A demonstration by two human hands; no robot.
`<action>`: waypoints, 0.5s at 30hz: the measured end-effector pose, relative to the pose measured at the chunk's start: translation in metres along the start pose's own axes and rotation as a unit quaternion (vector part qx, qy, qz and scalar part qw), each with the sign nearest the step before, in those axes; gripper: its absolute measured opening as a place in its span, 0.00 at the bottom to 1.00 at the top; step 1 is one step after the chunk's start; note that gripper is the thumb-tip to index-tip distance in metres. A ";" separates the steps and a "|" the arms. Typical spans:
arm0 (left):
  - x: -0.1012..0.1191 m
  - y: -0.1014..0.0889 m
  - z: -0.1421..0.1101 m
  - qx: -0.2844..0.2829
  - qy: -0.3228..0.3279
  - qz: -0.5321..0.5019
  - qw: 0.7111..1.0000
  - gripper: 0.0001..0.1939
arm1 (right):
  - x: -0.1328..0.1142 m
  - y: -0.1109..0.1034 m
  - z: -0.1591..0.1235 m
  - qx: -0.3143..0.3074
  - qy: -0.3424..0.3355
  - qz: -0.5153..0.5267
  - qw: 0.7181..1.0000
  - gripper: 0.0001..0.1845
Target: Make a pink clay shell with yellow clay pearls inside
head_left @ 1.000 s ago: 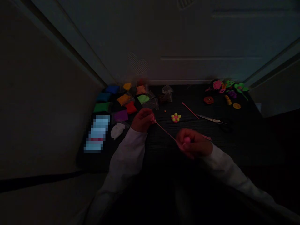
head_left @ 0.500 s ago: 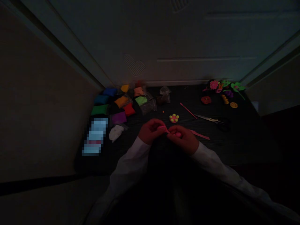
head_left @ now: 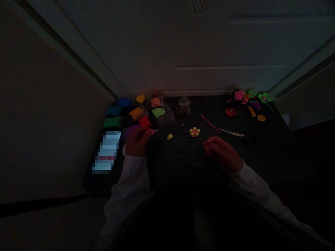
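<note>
Pink clay (head_left: 152, 132) is pinched by the left hand (head_left: 137, 142), a dim lump (head_left: 207, 146) seemingly by the curled right hand (head_left: 225, 152); both could be squashed by overgripping.

A home was suggested by a heart-decorated, grey panelled door (head_left: 204, 45) beyond the far edge of a black table (head_left: 178, 164).

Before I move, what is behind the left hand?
Beyond the left hand, part of a purple packet shows, with a red packet farther back. The hand hides the purple packet's remainder; what lies beneath the hand cannot be seen.
</note>
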State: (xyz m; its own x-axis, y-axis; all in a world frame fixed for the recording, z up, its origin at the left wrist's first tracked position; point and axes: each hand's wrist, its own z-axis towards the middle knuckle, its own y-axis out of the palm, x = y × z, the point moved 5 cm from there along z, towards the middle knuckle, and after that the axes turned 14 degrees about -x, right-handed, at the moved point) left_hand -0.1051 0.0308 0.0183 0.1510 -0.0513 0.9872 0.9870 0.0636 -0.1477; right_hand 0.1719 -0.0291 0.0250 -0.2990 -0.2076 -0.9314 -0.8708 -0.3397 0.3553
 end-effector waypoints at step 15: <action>-0.003 0.072 0.008 -0.206 0.057 0.189 0.958 0.16 | 0.053 -0.012 0.013 -0.018 0.053 0.100 0.993 0.17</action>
State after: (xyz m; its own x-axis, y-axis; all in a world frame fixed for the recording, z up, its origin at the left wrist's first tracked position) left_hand -0.0349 0.0438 0.0056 0.4843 -0.2121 0.8488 0.7951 -0.2980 -0.5282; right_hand 0.1612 -0.0241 -0.0292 -0.4208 -0.3684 -0.8290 -0.7826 -0.3146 0.5371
